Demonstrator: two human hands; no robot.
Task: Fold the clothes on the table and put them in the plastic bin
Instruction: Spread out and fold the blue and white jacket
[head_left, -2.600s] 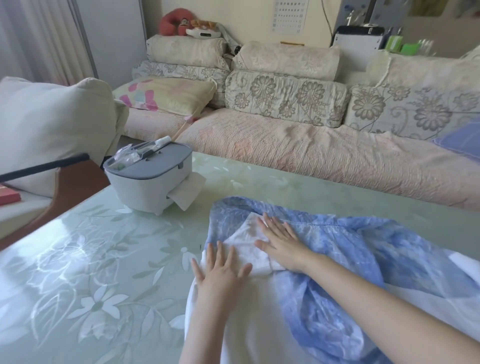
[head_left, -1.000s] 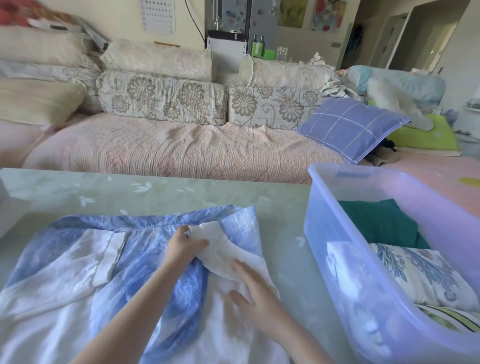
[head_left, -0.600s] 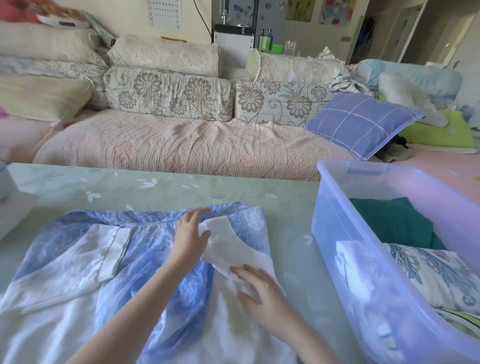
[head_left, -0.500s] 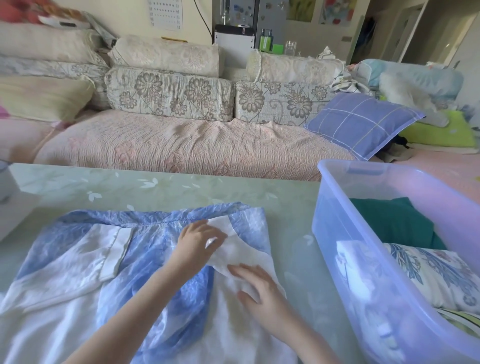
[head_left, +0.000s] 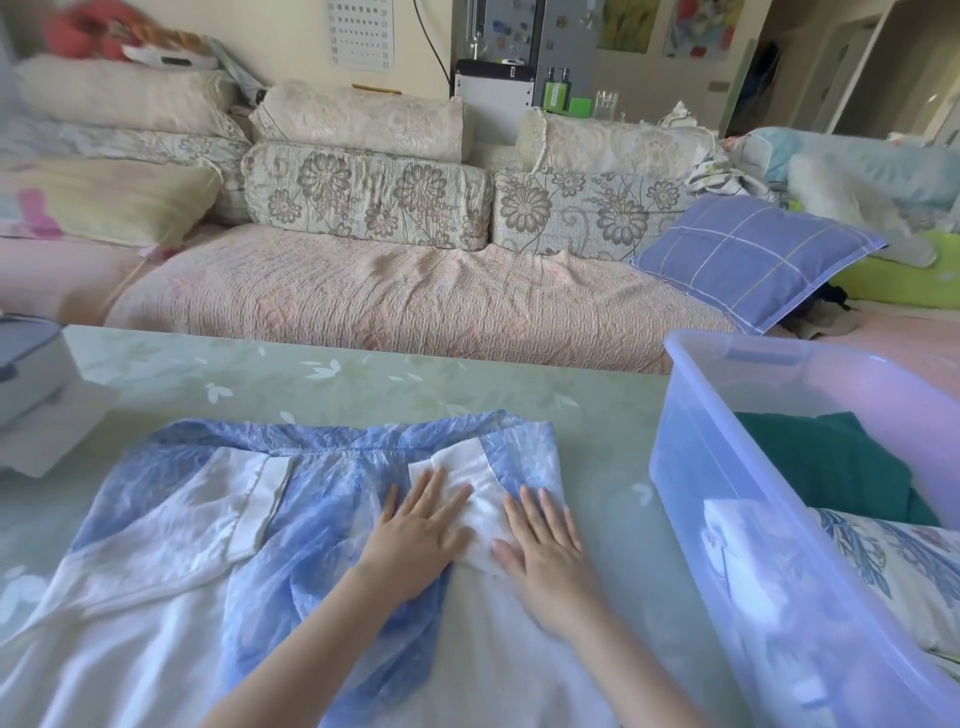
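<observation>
White flap (head_left: 467, 462) of cloth lies under my fingers: my left hand (head_left: 415, 535) and right hand (head_left: 545, 556) press flat on it, fingers straight, gripping nothing. It belongs to the blue-and-white garment (head_left: 311, 499) spread on the near part of the pale green table (head_left: 363, 384). Just right stands the clear plastic bin (head_left: 696, 467), with folded clothes (head_left: 831, 467) inside.

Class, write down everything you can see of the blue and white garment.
The garment is thin, crinkled fabric, pale blue patterned with white panels and white cuffs. It lies spread on the green floral table, beside the plastic bin. The left hand and right hand press flat on it, fingers straight, over a folded-in white piece near its far edge.
</observation>
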